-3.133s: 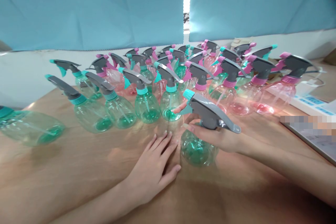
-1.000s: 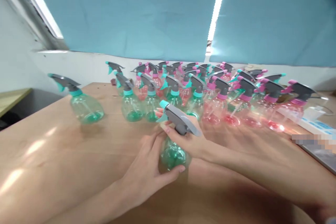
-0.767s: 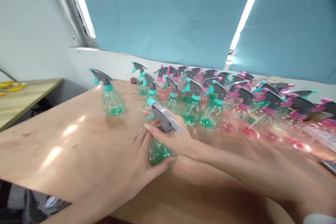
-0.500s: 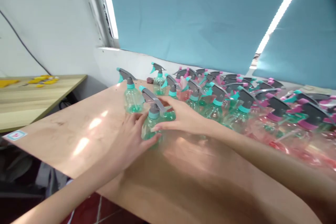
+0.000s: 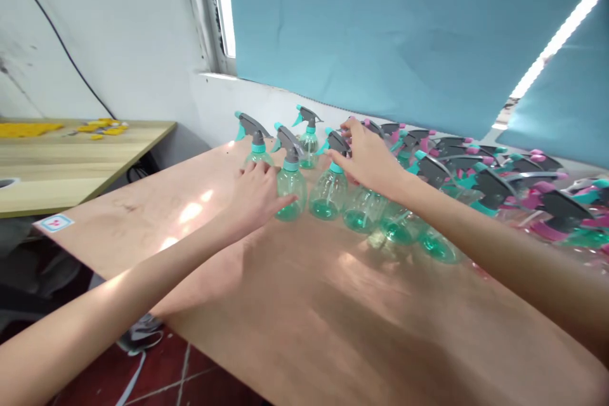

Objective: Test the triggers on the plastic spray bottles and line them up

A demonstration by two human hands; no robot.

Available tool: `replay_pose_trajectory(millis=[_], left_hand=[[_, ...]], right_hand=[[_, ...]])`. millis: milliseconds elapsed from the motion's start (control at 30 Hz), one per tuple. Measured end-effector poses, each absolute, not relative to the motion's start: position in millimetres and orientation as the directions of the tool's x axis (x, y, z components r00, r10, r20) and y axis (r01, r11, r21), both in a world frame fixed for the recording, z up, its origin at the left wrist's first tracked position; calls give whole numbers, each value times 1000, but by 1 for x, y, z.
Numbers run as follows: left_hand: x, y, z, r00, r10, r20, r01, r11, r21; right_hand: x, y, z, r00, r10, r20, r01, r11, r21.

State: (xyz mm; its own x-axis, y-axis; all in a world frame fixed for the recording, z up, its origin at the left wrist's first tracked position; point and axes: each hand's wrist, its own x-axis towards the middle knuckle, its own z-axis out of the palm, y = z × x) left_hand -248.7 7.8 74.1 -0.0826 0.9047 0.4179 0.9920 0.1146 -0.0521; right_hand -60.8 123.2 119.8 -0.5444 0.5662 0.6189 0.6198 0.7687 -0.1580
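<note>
My left hand (image 5: 257, 193) is beside a clear green spray bottle (image 5: 291, 193) with a grey and turquoise trigger head. Its thumb stretches across the front of that bottle, and its fingers lie in front of another green spray bottle (image 5: 258, 153), hiding its lower part. My right hand (image 5: 371, 155) is raised over the row, thumb and fingers apart, at the trigger head of a third green spray bottle (image 5: 328, 196). Whether it touches that head I cannot tell. A further green bottle (image 5: 309, 144) stands behind. All of these stand upright on the brown tabletop (image 5: 295, 304).
Many more spray bottles with pink or turquoise heads crowd the right side, such as a pink-collared one (image 5: 554, 209). A blue sheet (image 5: 380, 32) covers the window behind. At left is a wooden table (image 5: 57, 171) with yellow pieces (image 5: 107, 127).
My right hand has moved away from the bottle between my hands, up and right to the neighbouring trigger head. That bottle now stands next to the row. The view has shifted left.
</note>
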Motion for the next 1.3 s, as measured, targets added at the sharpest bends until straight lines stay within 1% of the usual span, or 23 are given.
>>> replay_pose_trajectory(millis=[100, 267, 467, 633, 767, 867, 967, 1033, 1100, 1133, 1200, 1300], left_hand=[[-247, 16, 80, -75, 911, 405, 990, 116, -76], [-246, 28, 83, -72, 916, 394, 987, 121, -102], [-246, 40, 81, -74, 917, 393, 984, 131, -120], [-246, 45, 78, -83, 913, 398, 980, 148, -135], [-246, 38, 77, -74, 906, 417, 982, 139, -127], [-241, 20, 79, -67, 892, 448, 988, 123, -97], [-228, -5, 79, -44, 890, 453, 997, 70, -41], [-217, -21, 75, -4, 900, 436, 1000, -2, 14], [-205, -32, 68, 25, 906, 423, 974, -118, 195], [-198, -36, 63, 40, 917, 397, 954, -153, 257], [-185, -41, 54, 99, 928, 359, 906, -233, 354], [-163, -45, 44, 115, 919, 377, 814, -304, 495]], right_hand=[[-67, 124, 118, -559, 613, 558, 649, 742, -166], [-69, 132, 118, -561, 618, 551, 655, 738, -161], [-66, 128, 120, -578, 627, 522, 641, 745, -184], [-67, 122, 120, -584, 610, 536, 618, 762, -195], [-68, 118, 119, -604, 603, 522, 586, 779, -223], [-66, 107, 121, -609, 612, 505, 577, 778, -246], [-58, 89, 124, -610, 630, 480, 580, 768, -271], [-50, 76, 124, -614, 632, 473, 575, 768, -282], [-39, 63, 123, -636, 612, 471, 539, 788, -297], [-33, 57, 122, -645, 599, 474, 513, 800, -311], [-20, 44, 120, -658, 581, 478, 468, 814, -345], [5, 27, 117, -678, 576, 457, 432, 815, -386]])
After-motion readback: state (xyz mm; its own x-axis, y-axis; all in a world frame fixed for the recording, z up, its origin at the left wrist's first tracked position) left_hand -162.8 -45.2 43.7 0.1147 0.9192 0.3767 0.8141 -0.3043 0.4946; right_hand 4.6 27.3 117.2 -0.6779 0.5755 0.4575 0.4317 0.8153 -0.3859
